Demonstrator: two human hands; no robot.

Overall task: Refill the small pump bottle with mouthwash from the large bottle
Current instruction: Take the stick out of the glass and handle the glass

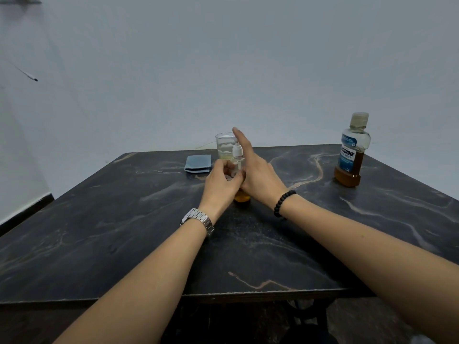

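- Black marble-patterned table [99, 232] carries all items; head view only, looking forward and down.
- Small pump bottle [239, 162] stands upright near the middle of the table, towards the far edge. White pump head is on top; amber liquid shows at its base below the hands.
- Left hand [219, 183] grips the small pump bottle round its body, fingers curled about it from the left side. A metal watch [197, 220] sits on that wrist.
- Right hand [258, 173] is at the bottle's right side, fingers straight and extended upward past the pump head. Palm lies against or just beside the bottle; contact cannot be confirmed. The thumb reaches towards the left hand's fingers. It holds nothing visibly. A black bead bracelet [283, 203] is on that wrist.
- Large bottle [351, 150] of mouthwash stands upright near the far right corner, well apart from both hands. Cap is on. Blue label faces the camera; amber liquid fills the lower part only.
- Clear plastic cup [224, 147] stands just behind the small pump bottle, near the far edge, with pale liquid in it.
- Folded blue cloth [198, 163] lies flat near the far edge, just left of the cup.
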